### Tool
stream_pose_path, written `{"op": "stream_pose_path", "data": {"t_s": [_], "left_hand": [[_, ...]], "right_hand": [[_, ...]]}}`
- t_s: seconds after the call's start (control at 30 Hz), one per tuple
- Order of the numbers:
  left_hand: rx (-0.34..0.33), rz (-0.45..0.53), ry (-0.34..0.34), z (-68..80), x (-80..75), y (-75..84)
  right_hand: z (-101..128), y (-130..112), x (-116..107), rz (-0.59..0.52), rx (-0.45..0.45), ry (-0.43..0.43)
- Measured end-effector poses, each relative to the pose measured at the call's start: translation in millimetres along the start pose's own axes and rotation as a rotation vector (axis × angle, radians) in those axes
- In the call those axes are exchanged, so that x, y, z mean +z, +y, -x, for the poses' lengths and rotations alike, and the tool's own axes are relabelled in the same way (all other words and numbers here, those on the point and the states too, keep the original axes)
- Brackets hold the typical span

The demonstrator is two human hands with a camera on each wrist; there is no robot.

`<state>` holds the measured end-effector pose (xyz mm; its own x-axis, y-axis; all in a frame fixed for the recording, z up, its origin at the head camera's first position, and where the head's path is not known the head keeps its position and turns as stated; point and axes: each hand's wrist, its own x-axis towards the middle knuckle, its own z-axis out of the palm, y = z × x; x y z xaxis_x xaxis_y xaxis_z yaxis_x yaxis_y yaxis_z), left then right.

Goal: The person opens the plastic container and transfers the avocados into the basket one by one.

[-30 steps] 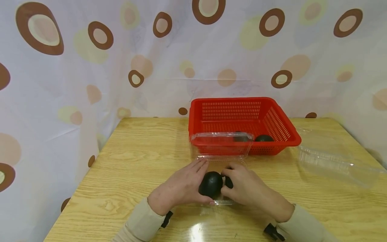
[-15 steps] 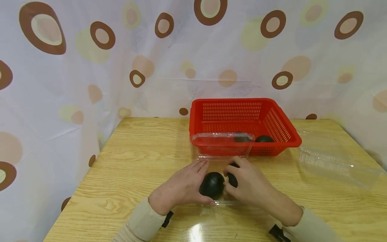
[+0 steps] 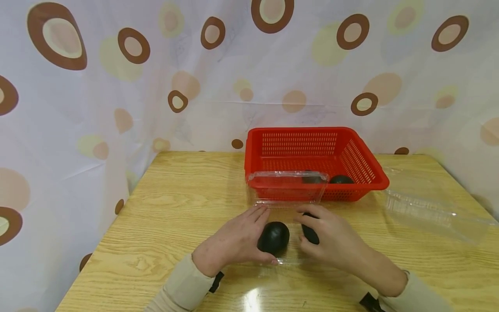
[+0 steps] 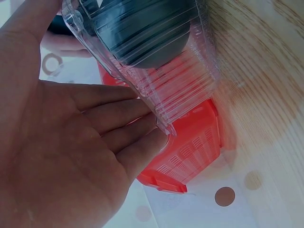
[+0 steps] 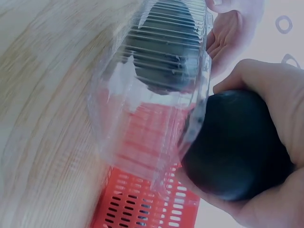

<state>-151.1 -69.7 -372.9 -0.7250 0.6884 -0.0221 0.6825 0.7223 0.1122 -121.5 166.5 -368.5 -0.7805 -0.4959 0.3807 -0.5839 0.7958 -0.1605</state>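
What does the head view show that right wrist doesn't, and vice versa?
Head only: the second clear container on the table's right side, and the beige sleeves.

Right wrist only: the ribbed outer side of the open clear container, and the broad face of the held dark object, mostly covered by the right hand in head.

Both: both hands, the red basket, that open container, the dark object inside it.

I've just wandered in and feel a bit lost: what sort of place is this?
It looks like an indoor tabletop workspace, perhaps a staged one: a wood-grain table, a patterned sheet hanging just behind it, and a red basket standing behind an open clear container.
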Motion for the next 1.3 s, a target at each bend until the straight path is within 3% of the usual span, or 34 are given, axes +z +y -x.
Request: {"op": "stream_pose_path", "data": {"t_s": [0.27,0.73,1.03,1.3], "left_hand": [[-0.006,-0.001,-0.008,-0.7,-0.5,-0.7],[-0.035,0.032,-0.036,0.3,-1.7,-1.1],[-0.031,0.039,-0.027,1.2,-1.3,-1.0],[-0.024,0.025,-0.028,0.1,-0.9,-0.4]], "right_hand": [[9,6,-12,0.005,0.017,-0.007],[25,26,-30,0.06,-0.026,0.088],[30,37,-42,0.05,0.009,0.076],[32,54,-53,0.09,0.044,0.136]]}}
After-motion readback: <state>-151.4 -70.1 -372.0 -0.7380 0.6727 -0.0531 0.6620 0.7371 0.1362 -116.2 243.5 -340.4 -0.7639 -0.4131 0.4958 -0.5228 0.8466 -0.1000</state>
